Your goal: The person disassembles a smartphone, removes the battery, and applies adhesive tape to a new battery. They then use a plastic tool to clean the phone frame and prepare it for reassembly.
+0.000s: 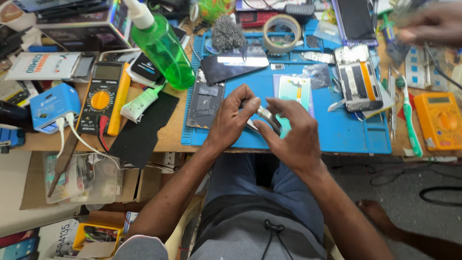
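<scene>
My left hand [233, 118] and my right hand [288, 131] meet over the front edge of a blue work mat [337, 130]. Both pinch a pair of metal tweezers [265, 117] between their fingertips. Just behind the hands lies a small teal phone part [294, 89]. To the left of my left hand, an opened phone body [206, 103] rests on the mat.
A green spray bottle [161, 45], a yellow multimeter [103, 96], a glue tube [139, 103] and a blue charger box [50, 107] sit left. Another opened phone [358, 77], a toothbrush [409, 115] and an orange multimeter [440, 120] lie right. Another person's blurred hand [430, 24] is top right, their foot [380, 214] below.
</scene>
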